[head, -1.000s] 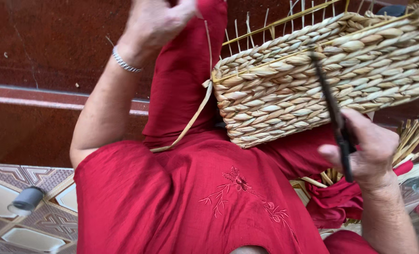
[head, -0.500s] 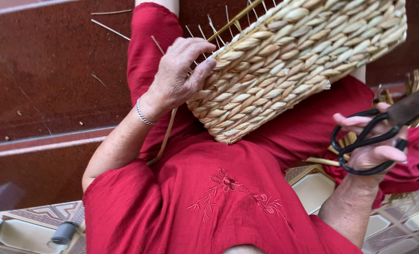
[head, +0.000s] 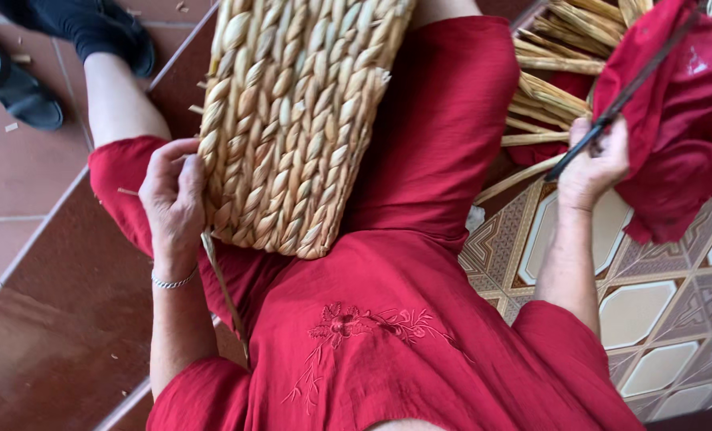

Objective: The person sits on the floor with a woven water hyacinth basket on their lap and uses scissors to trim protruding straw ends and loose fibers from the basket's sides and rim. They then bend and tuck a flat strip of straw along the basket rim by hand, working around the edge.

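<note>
Resting on the lap, the basket (head: 300, 120) leans on the red dress (head: 420, 319). Black shoes (head: 92, 32) sit far left on the tiles. The left hand (head: 172, 199) presses flat on the basket's left edge, fingers curled round the weave, with a loose strand (head: 224, 291) hanging below. To work well, that hand should hold the basket steady (it tips easily). Nothing can be seen inside the basket, only its woven side. On the right, reeds (head: 547, 88) lie in a pile. The right hand (head: 595, 164) grips dark scissors (head: 623, 96), probably closed, beside a red cloth (head: 679, 128).
</note>
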### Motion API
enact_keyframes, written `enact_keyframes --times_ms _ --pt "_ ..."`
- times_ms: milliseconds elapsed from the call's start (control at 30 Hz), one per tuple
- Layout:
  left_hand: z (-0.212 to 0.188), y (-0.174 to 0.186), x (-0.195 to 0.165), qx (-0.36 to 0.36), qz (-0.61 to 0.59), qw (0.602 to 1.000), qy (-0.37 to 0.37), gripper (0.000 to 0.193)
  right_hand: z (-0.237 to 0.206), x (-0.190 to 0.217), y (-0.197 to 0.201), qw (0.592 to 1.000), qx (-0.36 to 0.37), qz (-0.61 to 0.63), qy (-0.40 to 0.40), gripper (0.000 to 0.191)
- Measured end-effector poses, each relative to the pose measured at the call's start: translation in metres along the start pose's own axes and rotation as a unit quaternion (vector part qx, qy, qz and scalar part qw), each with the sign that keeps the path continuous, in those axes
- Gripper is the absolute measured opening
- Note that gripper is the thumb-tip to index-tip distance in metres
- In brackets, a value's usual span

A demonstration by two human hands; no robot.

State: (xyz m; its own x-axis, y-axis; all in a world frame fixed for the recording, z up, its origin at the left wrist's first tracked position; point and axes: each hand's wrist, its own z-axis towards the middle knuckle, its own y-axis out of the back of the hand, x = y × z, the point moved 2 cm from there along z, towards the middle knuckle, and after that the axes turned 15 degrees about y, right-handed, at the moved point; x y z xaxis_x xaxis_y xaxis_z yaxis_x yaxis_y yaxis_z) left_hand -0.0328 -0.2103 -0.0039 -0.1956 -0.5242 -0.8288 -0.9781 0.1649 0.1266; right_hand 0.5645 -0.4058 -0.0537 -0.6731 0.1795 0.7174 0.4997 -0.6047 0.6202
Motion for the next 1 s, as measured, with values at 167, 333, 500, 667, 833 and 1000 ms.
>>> enact_keyframes --times_ms 167,333,500,667,833,1000 --pt "-0.001 0.005 0.003 0.001 -0.019 1.0 0.015 0.017 -0.043 -0.012 0.003 0.99 0.002 -0.143 0.014 0.042" --pt "-0.003 0.007 0.005 -0.005 -0.016 1.0 0.023 0.017 -0.053 -0.04 0.042 0.982 -0.018 -0.186 -0.024 0.04" --pt "-0.005 0.009 0.005 0.007 -0.008 1.0 0.0 0.017 -0.067 -0.064 0.087 0.916 -0.029 -0.397 -0.058 0.042" --pt "-0.007 0.01 0.007 0.001 -0.006 1.0 0.006 0.017 -0.08 -0.075 0.088 0.909 -0.011 -0.411 -0.066 0.058" --pt "0.01 0.021 0.006 -0.013 0.017 0.999 0.026 0.018 -0.072 -0.07 0.054 0.912 0.116 -0.392 -0.041 0.055" --pt "0.041 0.04 -0.006 -0.027 0.05 0.995 0.079 0.019 -0.02 -0.045 0.055 0.858 0.22 -0.464 -0.022 0.031"
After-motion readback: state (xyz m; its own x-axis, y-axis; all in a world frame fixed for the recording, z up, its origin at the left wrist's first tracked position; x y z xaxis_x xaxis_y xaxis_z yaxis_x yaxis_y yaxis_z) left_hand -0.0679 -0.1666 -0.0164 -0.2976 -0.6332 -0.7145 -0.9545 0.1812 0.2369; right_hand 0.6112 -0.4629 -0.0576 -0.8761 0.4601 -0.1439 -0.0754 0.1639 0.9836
